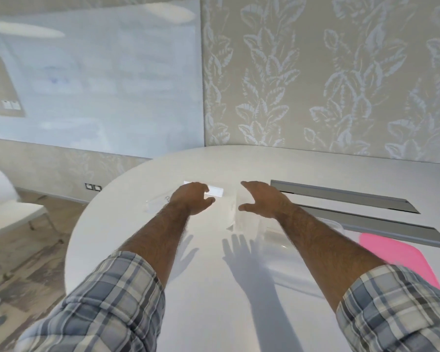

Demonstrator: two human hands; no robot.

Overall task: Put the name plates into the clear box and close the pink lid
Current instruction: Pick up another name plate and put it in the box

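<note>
Finding: your left hand is reaching over the white rectangular name plate, which is lying toward the far middle of the white oval table. Its fingers are curling down over the plate's far edge and the thumb is sitting at the near edge. I cannot tell whether the pinch is actually closing.

Your right hand is hovering beside it, fingers straight, thumb spread wide, holding nothing.

The plate's long axis is running left to right across the table, with the right end angling slightly toward you. A second clear acrylic name plate is lying just left of your left wrist.

Recommendation: pinch across the short width near the middle, since the surface looks glossy and likely to slip. Line the long axis up with the clear plastic box under your right forearm before lowering. The flat pink plastic lid is lying off the box, to its right.
</note>
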